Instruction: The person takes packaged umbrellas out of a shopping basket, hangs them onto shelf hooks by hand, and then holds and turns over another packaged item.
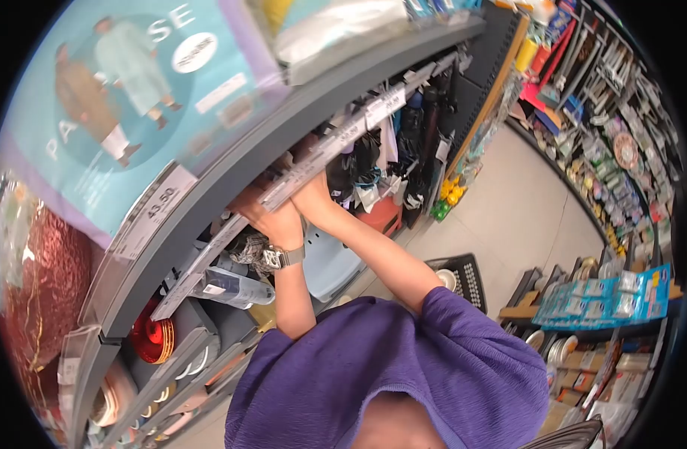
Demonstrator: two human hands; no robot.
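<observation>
My left hand (277, 223), with a silver watch (285, 257) on its wrist, reaches in at the shelf front beneath a long price rail (343, 135). Right beside it is my right hand (314, 196), also partly behind that rail. The fingers of both hands are hidden, so I cannot make out what they touch or hold. Dark folded umbrellas (412, 123) hang to the right of my hands. Below and left of my left hand, a clear-wrapped bundle (231, 288) sticks out of the shelf.
A large light-blue raincoat package (134, 97) stands on the shelf above, with a price tag (157, 212) under it. Red round items (152, 337) sit lower left. A dark shopping basket (467, 278) is on the floor behind my right arm. Stocked shelves (620, 150) line the right side.
</observation>
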